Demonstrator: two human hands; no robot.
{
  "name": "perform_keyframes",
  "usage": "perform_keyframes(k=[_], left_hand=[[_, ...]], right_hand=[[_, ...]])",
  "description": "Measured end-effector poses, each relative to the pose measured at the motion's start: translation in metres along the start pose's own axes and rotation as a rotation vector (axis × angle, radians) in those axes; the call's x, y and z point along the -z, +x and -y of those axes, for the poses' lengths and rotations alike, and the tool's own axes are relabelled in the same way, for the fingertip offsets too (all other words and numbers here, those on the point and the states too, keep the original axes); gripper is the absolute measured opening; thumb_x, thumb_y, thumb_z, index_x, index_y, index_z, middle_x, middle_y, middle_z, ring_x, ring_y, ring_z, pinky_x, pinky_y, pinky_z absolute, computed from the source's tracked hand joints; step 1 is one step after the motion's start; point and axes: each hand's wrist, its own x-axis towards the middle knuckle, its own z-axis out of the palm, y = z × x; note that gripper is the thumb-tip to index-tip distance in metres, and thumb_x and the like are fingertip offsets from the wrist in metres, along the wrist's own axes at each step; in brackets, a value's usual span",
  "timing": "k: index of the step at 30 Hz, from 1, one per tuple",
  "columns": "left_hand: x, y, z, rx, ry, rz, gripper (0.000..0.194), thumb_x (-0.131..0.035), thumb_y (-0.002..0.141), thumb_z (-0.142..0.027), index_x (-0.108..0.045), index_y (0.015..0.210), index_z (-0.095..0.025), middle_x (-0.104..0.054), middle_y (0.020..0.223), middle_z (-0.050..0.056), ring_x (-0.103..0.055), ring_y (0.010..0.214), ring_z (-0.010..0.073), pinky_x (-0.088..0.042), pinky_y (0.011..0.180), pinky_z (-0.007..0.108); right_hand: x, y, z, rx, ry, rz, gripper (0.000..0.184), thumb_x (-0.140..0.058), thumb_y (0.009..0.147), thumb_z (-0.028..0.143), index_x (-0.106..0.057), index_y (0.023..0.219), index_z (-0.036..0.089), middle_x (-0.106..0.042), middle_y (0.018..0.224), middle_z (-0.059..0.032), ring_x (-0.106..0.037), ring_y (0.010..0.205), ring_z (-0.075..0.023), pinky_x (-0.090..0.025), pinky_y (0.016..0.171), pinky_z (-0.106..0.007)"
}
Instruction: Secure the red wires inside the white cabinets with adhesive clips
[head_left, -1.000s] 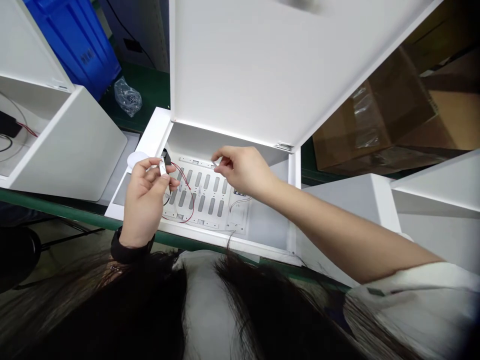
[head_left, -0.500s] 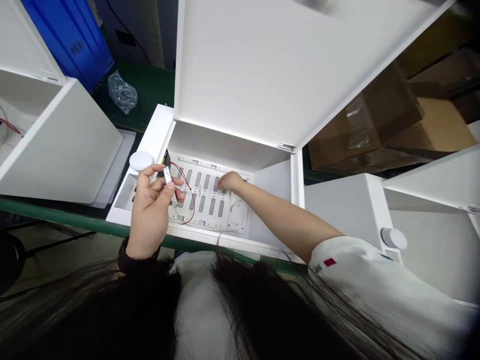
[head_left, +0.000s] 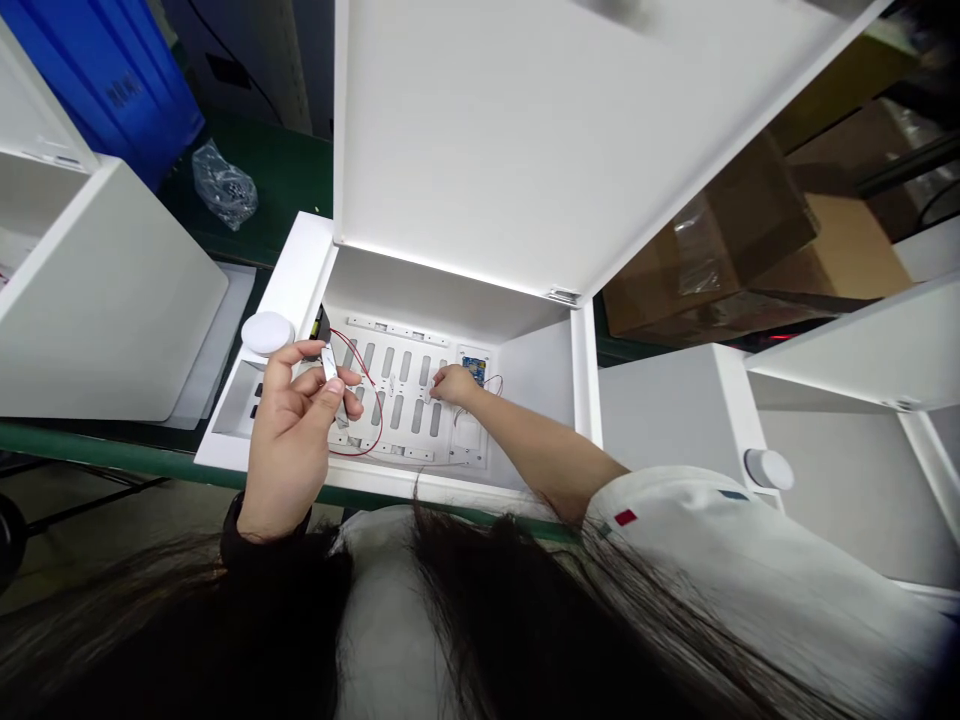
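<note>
My left hand point(head_left: 296, 420) pinches a small white strip point(head_left: 329, 364) between thumb and fingers, raised over the left end of an open white box point(head_left: 315, 265). Inside that box, my right hand point(head_left: 453, 386) is closed at the fingertips, low over the white slotted panel point(head_left: 397, 385). What its fingertips grip, if anything, is too small to make out. Just behind the right hand shows a blue circuit board point(head_left: 474, 368). Thin red wires point(head_left: 381, 405) curve across the panel from a dark part point(head_left: 319, 328) near the left hand.
The box's white lid point(head_left: 465, 130) stands raised at the back. A round white knob point(head_left: 268, 333) sits on its left side. Similar white boxes stand left and right point(head_left: 675, 420). Behind are a bag of small parts point(head_left: 223, 186), a blue bin point(head_left: 105, 80) and cardboard boxes point(head_left: 712, 245).
The view has shifted a little, moving the scene left. My right hand has come slightly nearer to me, uncovering the blue circuit board. My left hand keeps holding the white strip.
</note>
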Motion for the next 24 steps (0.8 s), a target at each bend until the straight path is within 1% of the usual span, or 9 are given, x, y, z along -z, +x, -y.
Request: perform_keyframes(k=[6,9,14,20,24], left_hand=[[0.000,0.001,0.001,0.011,-0.004,0.003,0.032,-0.062,0.089,-0.024,-0.048,0.118,-0.029,-0.067,0.093,0.002,-0.060,0.069,0.0106,-0.050,0.072,0.027],[0.000,0.001,0.000,0.017,0.001,0.007,0.032,-0.062,0.089,-0.024,-0.049,0.118,-0.028,-0.067,0.093,0.002,-0.060,0.069,0.0110,-0.050,0.070,0.027],[0.000,0.001,0.000,0.024,0.012,0.009,0.031,-0.062,0.089,-0.023,-0.049,0.117,-0.028,-0.066,0.092,0.002,-0.060,0.069,0.0109,-0.051,0.069,0.026],[0.001,0.002,0.002,0.005,0.002,0.011,0.032,-0.062,0.089,-0.023,-0.049,0.118,-0.028,-0.066,0.092,0.002,-0.060,0.069,0.0108,-0.051,0.069,0.026],[0.001,0.002,0.003,0.002,-0.002,0.010,0.032,-0.062,0.089,-0.023,-0.050,0.118,-0.028,-0.066,0.092,0.003,-0.060,0.068,0.0109,-0.051,0.068,0.026]], right_hand=[[0.006,0.003,-0.005,0.067,-0.039,0.022,0.029,-0.079,0.066,0.018,-0.074,0.095,0.015,-0.074,0.093,-0.0032,-0.065,0.082,-0.0126,-0.044,0.066,-0.018],[0.006,0.003,-0.006,0.096,-0.053,0.023,0.029,-0.079,0.067,0.018,-0.073,0.095,0.015,-0.074,0.093,-0.0028,-0.065,0.081,-0.0122,-0.044,0.066,-0.018],[-0.001,0.005,-0.008,0.114,-0.079,-0.029,0.034,-0.078,0.065,0.014,-0.070,0.098,0.016,-0.073,0.095,-0.0023,-0.064,0.083,-0.0133,-0.043,0.066,-0.020],[-0.007,0.005,-0.011,0.125,-0.099,-0.092,0.027,-0.073,0.068,0.013,-0.068,0.095,0.016,-0.073,0.096,-0.0036,-0.064,0.085,-0.0148,-0.042,0.066,-0.021],[-0.012,0.003,-0.009,0.132,-0.119,-0.131,0.026,-0.070,0.068,0.010,-0.067,0.094,0.017,-0.073,0.096,-0.0043,-0.064,0.087,-0.0164,-0.043,0.068,-0.021]])
